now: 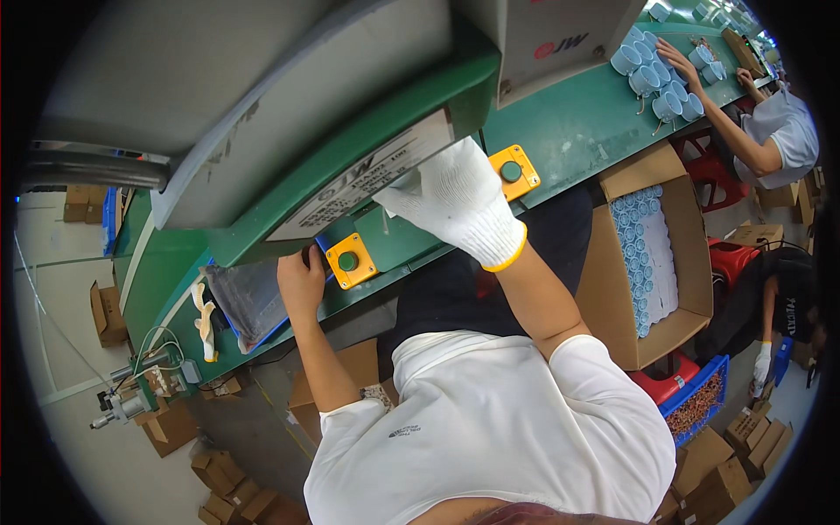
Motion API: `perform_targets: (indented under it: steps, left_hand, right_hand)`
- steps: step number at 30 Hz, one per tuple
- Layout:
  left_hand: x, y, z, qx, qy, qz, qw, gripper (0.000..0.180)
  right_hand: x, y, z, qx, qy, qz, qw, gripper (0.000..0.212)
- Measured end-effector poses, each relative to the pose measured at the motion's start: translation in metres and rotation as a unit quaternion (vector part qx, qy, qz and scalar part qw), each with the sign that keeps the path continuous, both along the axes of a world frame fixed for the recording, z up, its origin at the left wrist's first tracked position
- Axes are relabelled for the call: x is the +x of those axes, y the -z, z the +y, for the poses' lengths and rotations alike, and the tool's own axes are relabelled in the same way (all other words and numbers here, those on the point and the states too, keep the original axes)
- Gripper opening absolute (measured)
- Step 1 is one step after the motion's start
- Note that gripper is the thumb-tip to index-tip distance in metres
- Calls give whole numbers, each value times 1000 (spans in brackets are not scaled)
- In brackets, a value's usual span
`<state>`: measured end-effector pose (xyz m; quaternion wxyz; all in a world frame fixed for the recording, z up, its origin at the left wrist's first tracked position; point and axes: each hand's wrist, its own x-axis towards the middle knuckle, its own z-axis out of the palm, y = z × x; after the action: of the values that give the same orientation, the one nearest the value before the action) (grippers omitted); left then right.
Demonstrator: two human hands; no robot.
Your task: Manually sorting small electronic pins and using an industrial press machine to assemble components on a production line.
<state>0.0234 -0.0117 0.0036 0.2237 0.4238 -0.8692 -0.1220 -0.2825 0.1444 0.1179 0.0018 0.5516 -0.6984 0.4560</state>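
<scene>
My right hand [459, 197], in a white knit glove with a yellow cuff, reaches under the green-edged machine head [367, 162]. Its thumb points left; the machine covers the fingertips, so any held thing is out of sight. A yellow box with a green push button [514, 172] sits just right of the glove. My bare left hand [302, 276] is at the inner end of a blue tray with a grey lining [254, 306]. Its fingers are mostly hidden. Close to its right side is a second yellow button box [352, 262].
Left of the tray lies a loose white glove [204, 322]. An open carton of light-blue round parts [637, 262] stands at my right. Farther along the green bench [569, 140], a co-worker's hand [681, 63] touches light-blue cups [647, 79]. Red stools [669, 376] and a blue crate [700, 402] stand behind.
</scene>
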Motion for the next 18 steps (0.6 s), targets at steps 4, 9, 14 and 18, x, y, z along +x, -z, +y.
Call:
perform_targets:
  steps: [4,9,14,18]
  left_hand:
    - [-3,3,0,-11,10,17,1000,10]
    - [-3,-2,-8,71,-52,-56,995,29]
    - [-7,-18,1,24,-23,-16,999,19]
    - [-8,9,-8,-31,21,-65,997,18]
  right_hand:
    - [-5,-2,6,-77,-33,-20,996,47]
    - [13,-8,42,-247,-178,35,952,43]
    - [23,-13,39,-255,-227,36,939,40]
    - [20,-25,57,-234,-216,50,947,38]
